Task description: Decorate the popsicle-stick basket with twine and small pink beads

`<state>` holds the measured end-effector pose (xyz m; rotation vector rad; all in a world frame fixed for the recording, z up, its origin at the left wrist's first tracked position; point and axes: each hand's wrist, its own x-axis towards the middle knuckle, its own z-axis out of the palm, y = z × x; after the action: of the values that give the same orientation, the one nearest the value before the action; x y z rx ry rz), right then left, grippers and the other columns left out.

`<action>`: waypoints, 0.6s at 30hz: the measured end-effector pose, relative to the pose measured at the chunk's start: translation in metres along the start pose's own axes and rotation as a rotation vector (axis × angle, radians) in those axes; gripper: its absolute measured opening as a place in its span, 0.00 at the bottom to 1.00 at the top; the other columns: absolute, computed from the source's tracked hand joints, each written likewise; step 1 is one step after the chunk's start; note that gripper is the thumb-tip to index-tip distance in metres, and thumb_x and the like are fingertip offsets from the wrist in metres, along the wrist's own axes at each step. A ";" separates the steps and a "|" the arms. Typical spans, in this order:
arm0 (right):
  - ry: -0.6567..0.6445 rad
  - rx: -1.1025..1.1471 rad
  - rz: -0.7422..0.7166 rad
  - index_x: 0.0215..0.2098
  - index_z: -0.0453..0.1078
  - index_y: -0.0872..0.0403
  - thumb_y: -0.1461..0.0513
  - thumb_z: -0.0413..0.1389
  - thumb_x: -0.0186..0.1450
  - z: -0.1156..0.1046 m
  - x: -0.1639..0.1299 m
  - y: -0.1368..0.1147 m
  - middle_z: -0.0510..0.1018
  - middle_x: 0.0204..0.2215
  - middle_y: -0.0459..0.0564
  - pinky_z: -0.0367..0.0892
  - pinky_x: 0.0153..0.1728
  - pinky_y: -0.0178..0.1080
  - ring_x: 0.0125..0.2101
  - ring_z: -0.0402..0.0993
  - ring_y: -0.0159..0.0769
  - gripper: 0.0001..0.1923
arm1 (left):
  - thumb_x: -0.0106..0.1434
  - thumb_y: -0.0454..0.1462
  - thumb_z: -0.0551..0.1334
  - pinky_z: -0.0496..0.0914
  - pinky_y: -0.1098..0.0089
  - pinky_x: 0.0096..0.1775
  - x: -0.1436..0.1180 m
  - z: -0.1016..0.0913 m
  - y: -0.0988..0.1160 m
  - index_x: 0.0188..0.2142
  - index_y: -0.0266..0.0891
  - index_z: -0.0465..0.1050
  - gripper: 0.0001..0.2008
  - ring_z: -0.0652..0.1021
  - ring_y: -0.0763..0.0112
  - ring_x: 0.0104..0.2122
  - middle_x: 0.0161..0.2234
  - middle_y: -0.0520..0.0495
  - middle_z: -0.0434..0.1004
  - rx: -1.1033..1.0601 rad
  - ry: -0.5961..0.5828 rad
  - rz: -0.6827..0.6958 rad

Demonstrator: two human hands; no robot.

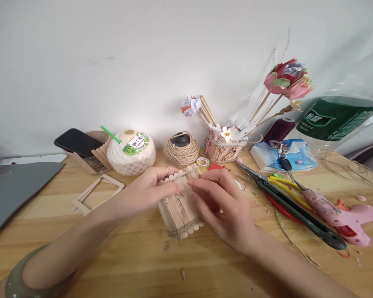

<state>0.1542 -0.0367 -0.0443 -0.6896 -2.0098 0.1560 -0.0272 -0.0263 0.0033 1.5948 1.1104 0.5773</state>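
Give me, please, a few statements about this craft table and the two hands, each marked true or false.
1. Both hands rest on the popsicle-stick panel. True: the left hand and right hand meet over it.
2. The ball of twine sits to the right of the glue gun. False: it lies well left of the pink glue gun.
3. The phone leans on a stick stand. True.
4. The coconut drink has a red straw. False: its straw is green.
5. The scissors lie in the left hand. False: they lie on the table.
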 end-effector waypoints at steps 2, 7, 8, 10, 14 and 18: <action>0.007 -0.026 -0.023 0.42 0.68 0.58 0.71 0.52 0.60 0.001 0.000 0.001 0.67 0.35 0.53 0.68 0.33 0.39 0.36 0.66 0.35 0.12 | 0.57 0.36 0.58 0.66 0.72 0.33 -0.002 0.000 0.001 0.38 0.39 0.71 0.09 0.72 0.69 0.33 0.34 0.52 0.73 0.021 -0.027 -0.025; -0.026 -0.041 -0.060 0.43 0.68 0.55 0.71 0.52 0.60 0.002 -0.001 0.002 0.66 0.36 0.51 0.67 0.34 0.40 0.36 0.64 0.35 0.13 | 0.52 0.33 0.60 0.61 0.75 0.26 -0.004 0.000 0.001 0.40 0.39 0.70 0.14 0.67 0.74 0.26 0.28 0.55 0.68 0.007 -0.041 -0.093; -0.033 -0.045 -0.064 0.43 0.68 0.54 0.71 0.52 0.61 0.001 -0.001 0.002 0.66 0.36 0.51 0.67 0.34 0.40 0.36 0.64 0.35 0.13 | 0.52 0.32 0.60 0.60 0.76 0.25 -0.004 0.001 0.000 0.42 0.39 0.69 0.15 0.66 0.75 0.25 0.27 0.56 0.67 -0.003 -0.047 -0.096; -0.039 -0.049 -0.064 0.42 0.69 0.53 0.70 0.51 0.61 0.001 -0.001 0.002 0.65 0.36 0.50 0.67 0.33 0.39 0.36 0.64 0.35 0.12 | 0.52 0.32 0.60 0.59 0.76 0.25 -0.003 0.001 -0.001 0.43 0.40 0.68 0.17 0.64 0.77 0.23 0.25 0.57 0.65 -0.019 -0.055 -0.102; -0.034 -0.032 -0.063 0.41 0.70 0.55 0.70 0.52 0.61 0.000 -0.001 0.002 0.66 0.35 0.51 0.67 0.33 0.39 0.35 0.65 0.35 0.11 | 0.53 0.33 0.61 0.58 0.76 0.25 -0.003 0.001 -0.001 0.41 0.39 0.69 0.14 0.64 0.77 0.23 0.25 0.57 0.64 -0.028 -0.057 -0.103; -0.021 -0.017 -0.073 0.41 0.70 0.56 0.70 0.52 0.61 0.001 -0.002 0.001 0.67 0.34 0.50 0.67 0.33 0.39 0.34 0.65 0.34 0.11 | 0.52 0.33 0.61 0.62 0.75 0.27 -0.002 0.001 -0.002 0.41 0.40 0.70 0.15 0.68 0.73 0.26 0.28 0.55 0.69 -0.002 -0.037 -0.091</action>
<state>0.1547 -0.0365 -0.0471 -0.6262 -2.0551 0.1038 -0.0280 -0.0287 0.0018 1.5392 1.1479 0.4869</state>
